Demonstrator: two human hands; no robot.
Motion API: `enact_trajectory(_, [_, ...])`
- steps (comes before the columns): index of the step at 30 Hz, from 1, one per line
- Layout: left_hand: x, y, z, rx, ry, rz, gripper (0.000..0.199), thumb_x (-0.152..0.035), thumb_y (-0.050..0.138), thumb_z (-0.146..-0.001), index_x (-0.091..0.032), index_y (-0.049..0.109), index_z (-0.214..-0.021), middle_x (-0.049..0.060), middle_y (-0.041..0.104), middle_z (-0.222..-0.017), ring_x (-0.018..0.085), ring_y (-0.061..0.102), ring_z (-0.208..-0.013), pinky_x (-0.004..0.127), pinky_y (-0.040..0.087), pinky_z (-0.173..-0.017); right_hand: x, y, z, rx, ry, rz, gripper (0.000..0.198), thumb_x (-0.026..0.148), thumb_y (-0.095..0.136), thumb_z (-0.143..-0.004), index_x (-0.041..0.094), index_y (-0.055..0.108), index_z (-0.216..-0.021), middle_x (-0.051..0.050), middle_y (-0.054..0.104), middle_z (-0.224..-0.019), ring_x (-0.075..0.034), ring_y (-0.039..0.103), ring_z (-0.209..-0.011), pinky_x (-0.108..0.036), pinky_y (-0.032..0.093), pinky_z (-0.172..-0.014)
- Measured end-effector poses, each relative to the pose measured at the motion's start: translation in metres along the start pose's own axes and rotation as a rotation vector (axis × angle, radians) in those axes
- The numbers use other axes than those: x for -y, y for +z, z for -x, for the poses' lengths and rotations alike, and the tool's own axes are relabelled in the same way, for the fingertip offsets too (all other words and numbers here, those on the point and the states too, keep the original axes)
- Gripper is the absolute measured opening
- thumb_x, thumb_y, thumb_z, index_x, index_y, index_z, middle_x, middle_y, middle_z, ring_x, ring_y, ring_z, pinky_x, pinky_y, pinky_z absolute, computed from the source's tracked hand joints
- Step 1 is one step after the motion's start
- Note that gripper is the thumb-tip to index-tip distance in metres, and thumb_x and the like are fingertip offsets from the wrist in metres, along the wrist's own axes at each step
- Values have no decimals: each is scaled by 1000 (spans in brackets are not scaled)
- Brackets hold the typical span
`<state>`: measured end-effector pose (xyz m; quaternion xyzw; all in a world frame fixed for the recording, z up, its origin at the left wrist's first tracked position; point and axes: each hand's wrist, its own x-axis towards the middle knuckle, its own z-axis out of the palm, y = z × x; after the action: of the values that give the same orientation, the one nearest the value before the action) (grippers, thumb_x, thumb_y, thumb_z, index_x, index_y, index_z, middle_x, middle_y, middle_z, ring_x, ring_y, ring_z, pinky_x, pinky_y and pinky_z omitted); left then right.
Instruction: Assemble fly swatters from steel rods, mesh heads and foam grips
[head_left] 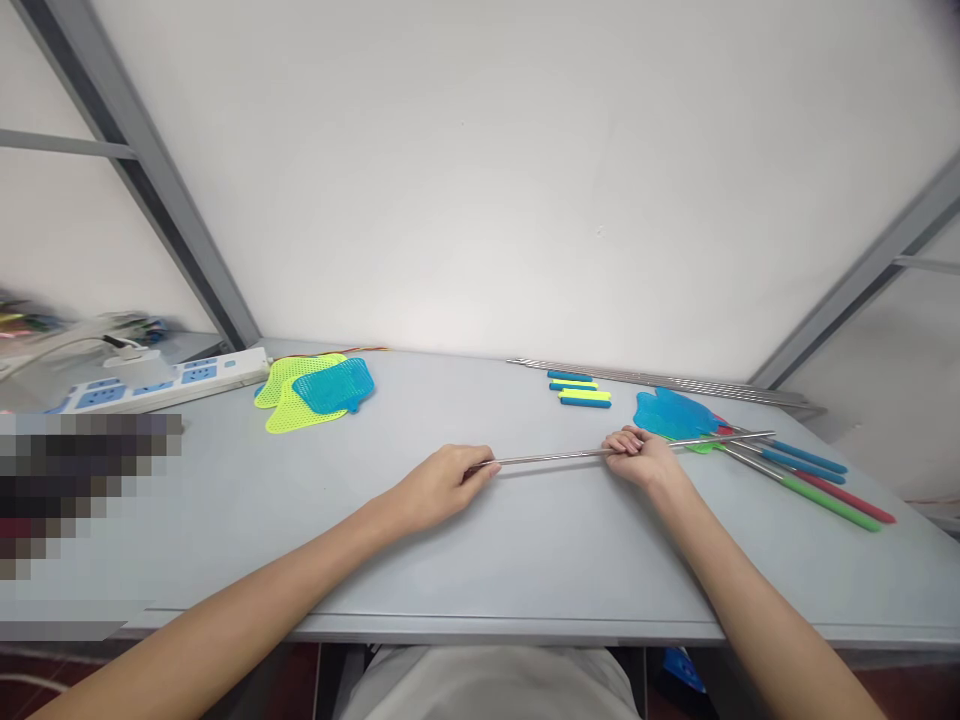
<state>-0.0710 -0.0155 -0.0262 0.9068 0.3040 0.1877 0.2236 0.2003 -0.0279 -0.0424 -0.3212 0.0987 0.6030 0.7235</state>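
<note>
A thin silvery telescopic rod [551, 459] runs nearly level between my two hands above the grey table. My left hand [454, 480] pinches its thinner left end. The fingers of my right hand [637, 452] are wrapped round the thicker part, and the rod's right end sticks out past the wrist. Beyond my right hand lie several fly swatters with blue, red and green handles [829, 500]; their overlapping heads include a blue one [671, 412]. Short blue and yellow grip sleeves [581, 390] lie beyond the rod, in front of the wall.
Loose yellow and blue mesh swatter heads [300, 400] lie at the left of the table [420, 580]. A white power strip [202, 378] with a plug is beside them. Along the wall at right rests a bundle of metal rods [697, 385]. Grey frame posts stand at both sides.
</note>
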Motion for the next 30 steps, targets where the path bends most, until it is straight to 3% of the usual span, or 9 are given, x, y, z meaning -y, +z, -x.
enact_trajectory(11, [-3, 2, -1, -63, -64, 163, 23, -33, 33, -79, -18, 51, -81, -4, 47, -60, 9, 39, -53, 20, 30, -51, -1, -1, 1, 44, 3, -5, 23, 5, 28, -67, 18, 14, -54, 9, 15, -36, -4, 18, -27, -17, 20, -29])
enact_trajectory(15, [-2, 5, -1, -75, -89, 206, 20, -35, 36, -77, -19, 48, -77, -5, 42, -57, 8, 37, -52, 20, 30, -49, -3, -1, 1, 51, 10, 0, 23, 4, 28, -65, 18, 15, -54, 9, 15, -36, -4, 19, -27, -17, 19, -30])
enact_trajectory(30, [1, 6, -1, -72, -91, 218, 18, -33, 37, -77, -18, 47, -72, -4, 50, -62, 9, 42, -55, 20, 31, -50, -7, -4, 0, 55, -12, 29, 23, 4, 26, -68, 18, 15, -53, 9, 16, -36, -4, 19, -26, -16, 20, -30])
